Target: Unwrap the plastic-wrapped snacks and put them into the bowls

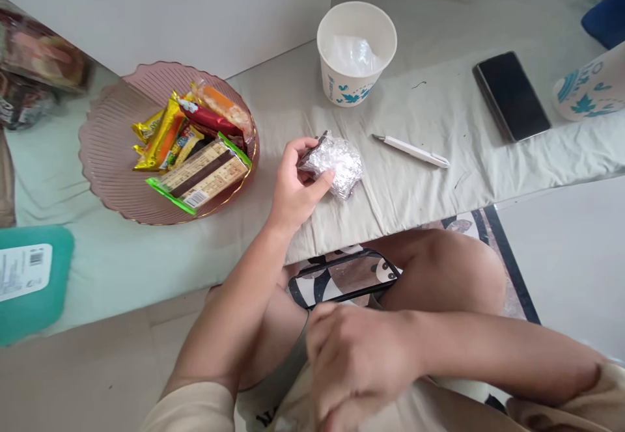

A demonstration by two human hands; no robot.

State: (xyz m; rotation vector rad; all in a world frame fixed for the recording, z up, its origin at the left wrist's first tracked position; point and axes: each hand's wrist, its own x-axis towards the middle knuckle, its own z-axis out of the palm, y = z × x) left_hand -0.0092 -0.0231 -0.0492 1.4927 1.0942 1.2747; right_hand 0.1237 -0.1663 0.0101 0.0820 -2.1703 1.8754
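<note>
My left hand (300,188) is closed around the left side of a shiny bundle of crumpled clear wrap (342,162) on the cloth-covered table. The thumb lies across its near face, and the fingers are behind it; dark edges show at the sides of the bundle. Over my lap, my right hand (359,357) is curled with its back towards me. Its fingertips are hidden, so whatever they may hold cannot be made out. To the right of the bundle lies a white utility knife or pen-like tool (415,151). A paper cup (349,87) with clear plastic inside stands just behind.
A pink scalloped bowl (105,152) of wrapped snacks (205,172) sits left of my left hand. A phone (512,97) and a second paper cup (596,87) are at the right. A green lid (36,318) lies far left; a white panel (195,9) stands behind.
</note>
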